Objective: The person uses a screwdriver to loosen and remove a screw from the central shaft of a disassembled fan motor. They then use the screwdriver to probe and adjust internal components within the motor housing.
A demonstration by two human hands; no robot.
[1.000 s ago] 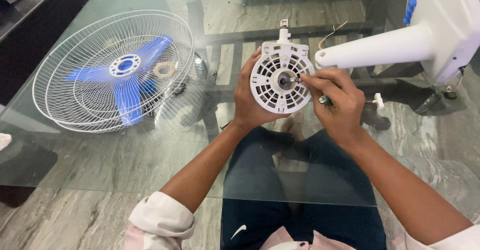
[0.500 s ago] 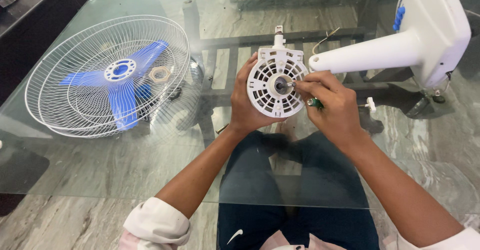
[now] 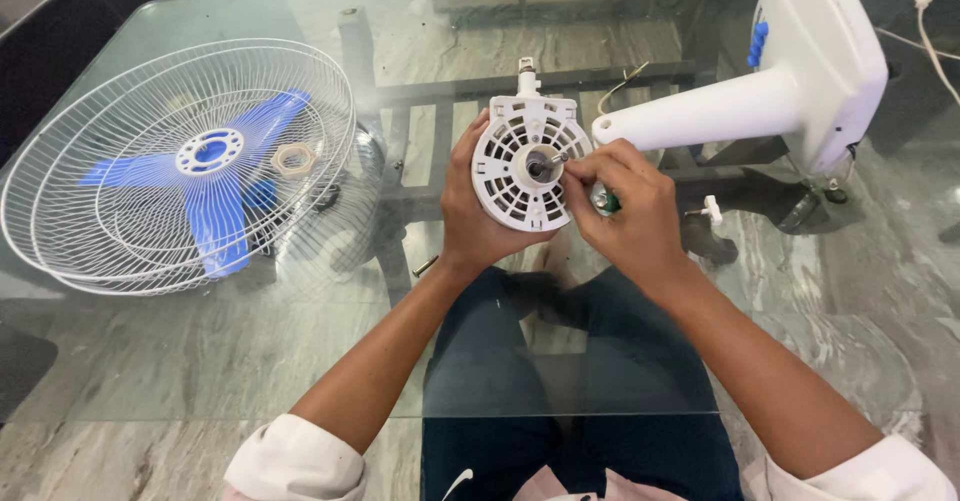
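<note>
My left hand grips a round white vented fan motor housing from its left side and holds it upright above the glass table. A metal shaft sticks out of the housing's centre. My right hand is closed on a small green-handled tool, with its fingertips at the shaft. A white fan stand with blue buttons lies on its side just right of my hands.
Two white wire fan grilles lie stacked at the left with a blue three-blade propeller and a beige nut inside. The glass table shows its dark frame below. A small screw and a white knob lie loose.
The view has drifted slightly, so everything sits a little lower and further left. My hands stay at the motor housing, with the right fingertips still at the shaft.
</note>
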